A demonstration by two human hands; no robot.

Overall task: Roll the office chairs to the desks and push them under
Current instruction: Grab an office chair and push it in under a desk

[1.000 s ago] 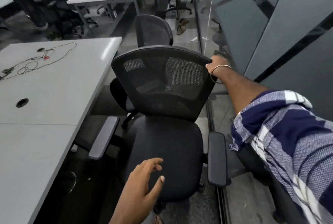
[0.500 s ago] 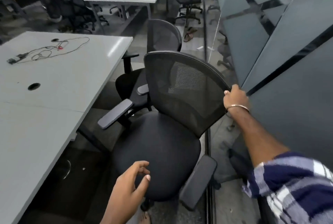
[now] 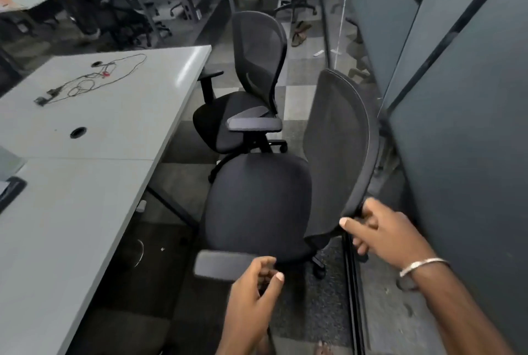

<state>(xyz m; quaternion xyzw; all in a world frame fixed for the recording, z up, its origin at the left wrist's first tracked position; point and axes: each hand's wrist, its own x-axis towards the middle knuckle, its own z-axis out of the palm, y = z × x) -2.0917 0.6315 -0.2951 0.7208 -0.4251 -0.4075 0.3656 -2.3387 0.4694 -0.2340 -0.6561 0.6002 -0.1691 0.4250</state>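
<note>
Item: mesh office chair [image 3: 258, 206], beside desk [image 3: 71, 212], not under yet. Our right hand [image 3: 380, 229] grips backrest edge; left hand [image 3: 251, 292] loosely curled, empty, near armrest [image 3: 220, 266]. Risk: armrest may catch desk edge if pushed skewed.

Dim indoor light, motion blur, wide-angle edge distortion

A single head-worn, wide-angle view looks forward and steeply down from a standing person's eye level. Both hands enter from the bottom edge, close to the lens: the left hand [image 3: 251, 292] low centre, the right hand [image 3: 380, 232] lower right. A black office chair [image 3: 257, 206] fills the middle, seen from above. A grey desk [image 3: 71, 212] runs along the left, glass partitions [image 3: 457, 126] along the right, and straight lines bend toward the edges.
</note>
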